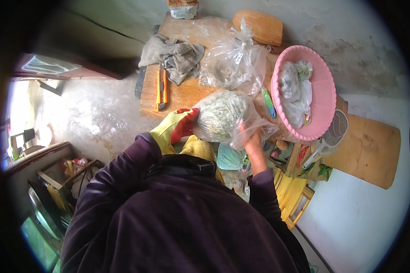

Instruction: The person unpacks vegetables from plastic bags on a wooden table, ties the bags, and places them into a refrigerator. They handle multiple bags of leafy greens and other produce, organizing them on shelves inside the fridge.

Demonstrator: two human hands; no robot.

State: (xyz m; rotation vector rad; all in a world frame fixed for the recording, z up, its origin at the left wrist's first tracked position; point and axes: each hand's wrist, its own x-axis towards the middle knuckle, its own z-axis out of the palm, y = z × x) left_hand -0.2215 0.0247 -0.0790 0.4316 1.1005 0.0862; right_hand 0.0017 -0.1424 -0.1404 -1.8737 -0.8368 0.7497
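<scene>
A clear plastic bag full of green-and-white leafy stuff (221, 114), its exact kind not clear, lies at the near edge of the wooden table (188, 97). My left hand (179, 126), in a yellow glove with a red palm, presses against the bag's left side. My right hand (251, 138), bare, grips the loose plastic at the bag's right end; its fingers show partly through the film. Just behind is a knotted clear plastic bag (234, 65) with something round inside. A green-and-blue handle (268, 103) points out beside it.
An orange utility knife (161, 89) and grey cloths (174, 54) lie at the left. A pink plastic basket (323, 92) holding bagged items stands at the right, near an electric fly swatter (333, 133). A cut pumpkin (259, 26) sits at the back. Below are red chillies (302, 155).
</scene>
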